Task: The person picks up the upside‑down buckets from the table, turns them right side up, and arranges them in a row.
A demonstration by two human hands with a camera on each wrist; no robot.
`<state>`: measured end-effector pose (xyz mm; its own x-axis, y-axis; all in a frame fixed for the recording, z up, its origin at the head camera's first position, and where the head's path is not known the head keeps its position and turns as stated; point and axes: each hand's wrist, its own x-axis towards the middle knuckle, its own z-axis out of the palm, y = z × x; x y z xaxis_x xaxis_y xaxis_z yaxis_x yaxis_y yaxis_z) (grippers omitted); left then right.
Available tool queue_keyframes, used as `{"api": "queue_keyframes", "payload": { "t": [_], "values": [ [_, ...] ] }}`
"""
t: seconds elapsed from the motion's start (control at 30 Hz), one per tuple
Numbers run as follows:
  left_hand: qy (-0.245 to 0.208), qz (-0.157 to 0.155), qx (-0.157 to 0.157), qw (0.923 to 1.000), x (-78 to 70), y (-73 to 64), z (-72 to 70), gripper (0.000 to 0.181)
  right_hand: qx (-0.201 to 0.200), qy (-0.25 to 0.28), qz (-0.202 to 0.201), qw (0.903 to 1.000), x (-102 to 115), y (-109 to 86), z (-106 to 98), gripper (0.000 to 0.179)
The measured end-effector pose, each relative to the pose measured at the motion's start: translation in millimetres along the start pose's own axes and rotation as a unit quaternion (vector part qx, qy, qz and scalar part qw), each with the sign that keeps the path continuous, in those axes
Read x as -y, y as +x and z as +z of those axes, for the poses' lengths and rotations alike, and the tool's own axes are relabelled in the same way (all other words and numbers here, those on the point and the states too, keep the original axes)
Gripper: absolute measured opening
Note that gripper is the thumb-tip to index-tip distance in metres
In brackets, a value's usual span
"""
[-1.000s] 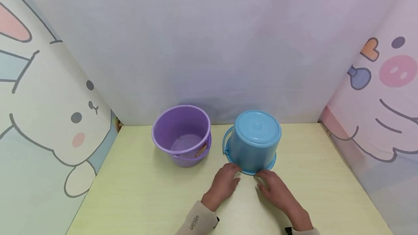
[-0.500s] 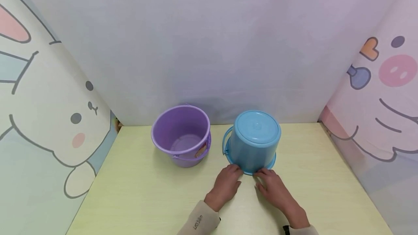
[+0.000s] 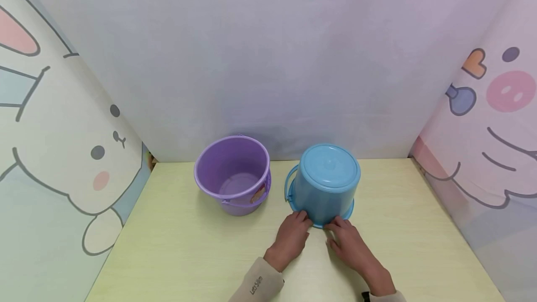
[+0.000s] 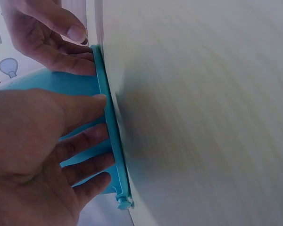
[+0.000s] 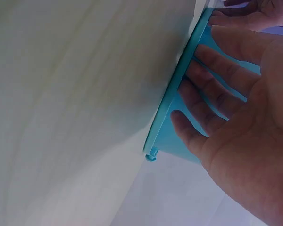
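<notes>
A blue bucket (image 3: 329, 199) stands upside down on the table, its base facing up and its handle on the left side. At the near edge of its rim (image 4: 111, 113), my left hand (image 3: 292, 236) lays its fingertips, the fingers extended and the thumb close to the edge. To the right, my right hand (image 3: 349, 245) touches the same rim (image 5: 179, 77) with fairly straight fingers spread along it. Both palms show in the wrist views, with nothing gripped. Left of the blue bucket, a purple bucket (image 3: 239, 199) sits upright, its handle hanging down at the front right.
The pale yellow table (image 3: 168, 255) reaches back to a plain light wall cloth (image 3: 268, 59). Cloths with a rabbit picture (image 3: 71, 153) and a pig picture (image 3: 482, 143) hang at the left and right sides.
The blue bucket has shifted slightly toward me. My right hand has moved a little left, and my left hand a little right along the rim. The purple bucket stays put.
</notes>
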<state>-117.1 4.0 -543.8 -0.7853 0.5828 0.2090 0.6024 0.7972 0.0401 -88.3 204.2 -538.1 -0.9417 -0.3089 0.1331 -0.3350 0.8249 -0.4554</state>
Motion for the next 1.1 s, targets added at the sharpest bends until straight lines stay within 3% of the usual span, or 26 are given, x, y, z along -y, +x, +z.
{"api": "queue_keyframes", "payload": {
  "t": [0.33, 0.8, 1.1],
  "values": [
    [0.013, -0.004, 0.005, 0.9999, 0.0, 0.7, 0.4, 0.016, -0.007, -0.01, -0.007, 0.9999, 6.5, -2.6, -4.2, 0.027],
    [-0.001, -0.011, -0.062, 0.998, 0.0, 0.1, -5.6, 0.016, -0.057, -0.015, -0.044, 0.9973, 13.5, -0.9, -15.0, 0.029],
    [-0.011, -0.029, -0.092, 0.9952, -0.5, 4.4, -9.4, 0.024, -0.126, -0.045, -0.082, 0.9877, 17.2, 0.7, -20.4, 0.038]
  ]
}}
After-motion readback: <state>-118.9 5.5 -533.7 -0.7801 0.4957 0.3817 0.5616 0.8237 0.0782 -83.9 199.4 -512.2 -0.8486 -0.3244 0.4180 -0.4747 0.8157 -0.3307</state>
